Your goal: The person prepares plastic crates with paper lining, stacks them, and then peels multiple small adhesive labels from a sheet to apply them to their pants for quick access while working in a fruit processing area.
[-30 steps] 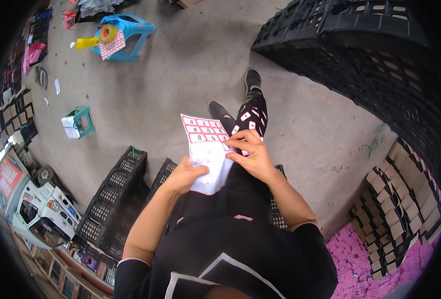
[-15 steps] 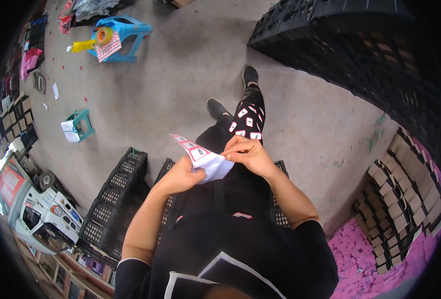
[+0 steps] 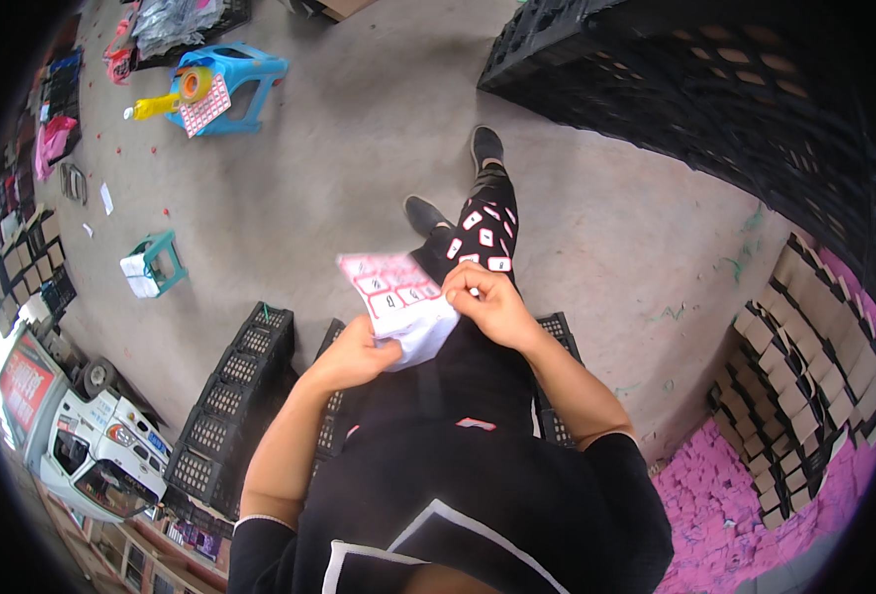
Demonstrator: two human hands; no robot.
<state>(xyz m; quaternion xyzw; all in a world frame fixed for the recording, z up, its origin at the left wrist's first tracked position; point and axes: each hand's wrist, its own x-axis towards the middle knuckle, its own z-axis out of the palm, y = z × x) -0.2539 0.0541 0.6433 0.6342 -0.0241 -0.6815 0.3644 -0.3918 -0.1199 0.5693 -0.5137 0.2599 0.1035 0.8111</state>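
My left hand (image 3: 357, 354) grips a sheet of stickers (image 3: 395, 295) by its lower left side, thumb on top. The sheet is white with red-bordered labels on its far part, and its near part is bent and blank. At its right edge, my right hand (image 3: 490, 307) is closed in a pinch. A small white bit shows between those fingers; whether it is a loose label, I cannot tell. Several single stickers (image 3: 486, 238) are stuck on the black trouser leg (image 3: 497, 193) just beyond my right hand.
A blue stool (image 3: 250, 94) at the far left bears yellow tape rolls (image 3: 195, 85) and another label sheet (image 3: 205, 107). Nearby stands a green stool (image 3: 166, 259). Black crates rise at the far right (image 3: 656, 89) and near left (image 3: 230, 396). Cardboard stacks (image 3: 804, 356) stand right; a truck (image 3: 92, 445) left.
The sheet has tilted so that more of its printed labels face up. My right hand has shifted slightly left and away from me, still at the sheet's edge. The whole view has turned slightly.
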